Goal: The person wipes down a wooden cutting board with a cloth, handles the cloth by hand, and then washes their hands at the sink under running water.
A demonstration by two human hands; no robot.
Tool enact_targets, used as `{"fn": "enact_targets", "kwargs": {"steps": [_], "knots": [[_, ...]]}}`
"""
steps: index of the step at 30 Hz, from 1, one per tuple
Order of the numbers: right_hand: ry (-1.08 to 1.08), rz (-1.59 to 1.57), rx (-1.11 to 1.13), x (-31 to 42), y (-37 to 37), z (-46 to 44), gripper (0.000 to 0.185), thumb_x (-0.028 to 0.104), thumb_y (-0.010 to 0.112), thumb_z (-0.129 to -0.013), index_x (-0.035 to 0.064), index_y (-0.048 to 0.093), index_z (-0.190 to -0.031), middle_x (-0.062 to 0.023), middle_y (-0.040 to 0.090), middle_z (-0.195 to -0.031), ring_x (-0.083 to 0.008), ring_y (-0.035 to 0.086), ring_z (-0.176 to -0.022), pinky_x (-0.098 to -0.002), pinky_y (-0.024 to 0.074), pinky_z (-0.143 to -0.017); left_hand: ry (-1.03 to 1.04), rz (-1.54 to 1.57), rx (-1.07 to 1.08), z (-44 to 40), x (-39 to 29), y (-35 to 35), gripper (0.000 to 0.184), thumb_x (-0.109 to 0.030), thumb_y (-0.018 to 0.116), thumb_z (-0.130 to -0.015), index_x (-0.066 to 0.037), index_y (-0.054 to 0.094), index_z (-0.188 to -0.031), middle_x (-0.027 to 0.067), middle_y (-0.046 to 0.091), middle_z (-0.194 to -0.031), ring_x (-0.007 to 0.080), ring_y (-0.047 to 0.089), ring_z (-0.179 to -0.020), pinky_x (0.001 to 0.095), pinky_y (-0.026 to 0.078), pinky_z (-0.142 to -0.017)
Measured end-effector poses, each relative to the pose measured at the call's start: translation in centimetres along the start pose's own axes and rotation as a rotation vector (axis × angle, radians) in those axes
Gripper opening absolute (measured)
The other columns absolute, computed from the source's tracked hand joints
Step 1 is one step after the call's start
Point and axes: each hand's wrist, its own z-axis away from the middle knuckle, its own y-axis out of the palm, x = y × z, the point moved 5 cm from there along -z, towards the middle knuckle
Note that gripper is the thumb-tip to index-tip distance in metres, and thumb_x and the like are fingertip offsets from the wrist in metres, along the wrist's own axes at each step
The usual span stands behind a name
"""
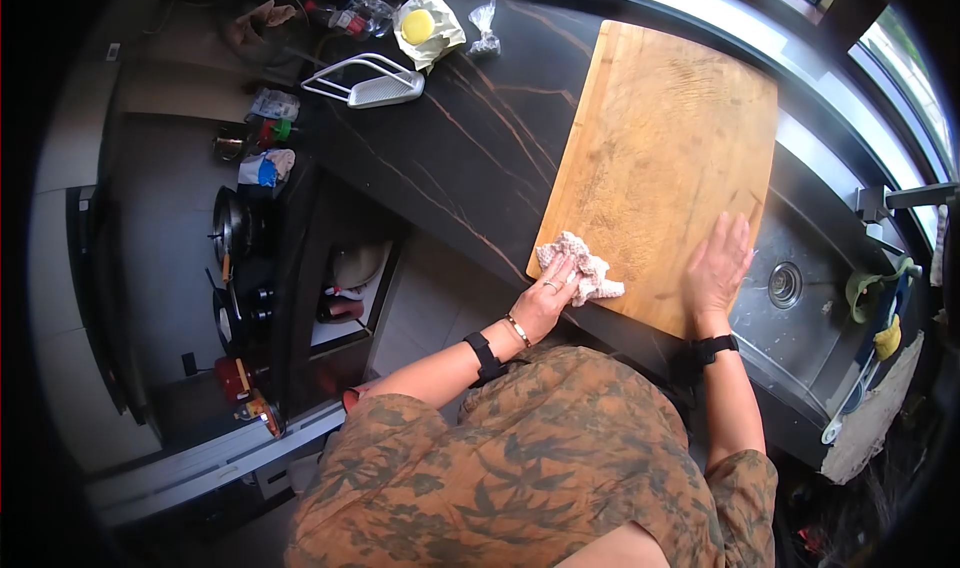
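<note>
A large wooden cutting board (665,158) lies on the dark counter, its right side reaching over the sink edge. My left hand (545,303) presses a crumpled pinkish-white cloth (590,270) onto the board's near left corner, fingers closed over it. A ring and a bracelet show on this hand and wrist. Flat on the board's near right part rests my right hand (718,268), fingers stretched out, with nothing in it. Knife marks and darker stains show on the wood.
To the right is a metal sink (790,343) with a drain and a faucet (905,200). On the far counter stand a white wire-handled rack (385,90), a yellow round thing on paper (416,26) and a small plastic bag (484,30). Pans (232,226) stand at left.
</note>
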Motion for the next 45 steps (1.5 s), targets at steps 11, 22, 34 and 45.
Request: {"fn": "enact_targets", "kwargs": {"steps": [11, 22, 34, 45], "knots": [[0.001, -0.007, 0.031, 0.2, -0.1, -0.2, 0.058, 0.02, 0.052, -0.089, 0.0043, 0.036, -0.143, -0.0182, 0.028, -0.153, -0.0326, 0.022, -0.143, -0.0504, 0.02, -0.112, 0.07, 0.004, -0.055, -15.4, 3.5, 3.1, 0.039, -0.001, 0.053, -0.083, -0.002, 0.059, -0.122, 0.023, 0.049, -0.137, 0.0392, 0.045, -0.129, 0.04, 0.041, -0.107], [0.02, -0.033, 0.093, 0.4, -0.9, -0.7, 0.062, 0.019, 0.053, -0.087, 0.0039, 0.034, -0.144, -0.019, 0.027, -0.153, -0.0336, 0.023, -0.143, -0.0513, 0.0192, -0.112, 0.12, -0.157, 0.006, -37.1, 8.6, 3.7, 0.017, -0.006, 0.048, -0.086, -0.004, 0.059, -0.099, 0.0217, 0.059, -0.119, 0.0356, 0.059, -0.11, 0.0402, 0.051, -0.09], [0.024, -0.027, 0.119, 0.5, -1.2, -0.9, 0.063, 0.02, 0.056, -0.084, 0.0036, 0.037, -0.142, -0.0205, 0.028, -0.152, -0.0344, 0.023, -0.142, -0.0517, 0.019, -0.112, -0.066, -0.494, 0.165, -47.4, 9.1, 5.9, 0.03, -0.018, 0.054, -0.089, -0.014, 0.067, -0.116, 0.0107, 0.062, -0.121, 0.0226, 0.053, -0.117, 0.0395, 0.039, -0.098], [0.001, -0.034, 0.021, 0.3, -0.9, -0.5, 0.06, 0.019, 0.056, -0.085, 0.004, 0.04, -0.14, -0.0192, 0.03, -0.151, -0.0331, 0.024, -0.142, -0.0512, 0.0199, -0.111, 0.22, -0.133, -0.025, -27.1, 1.0, 7.2, 0.03, -0.004, 0.052, -0.082, 0.002, 0.06, -0.11, 0.0235, 0.051, -0.135, 0.0403, 0.052, -0.121, 0.0398, 0.045, -0.101]]}}
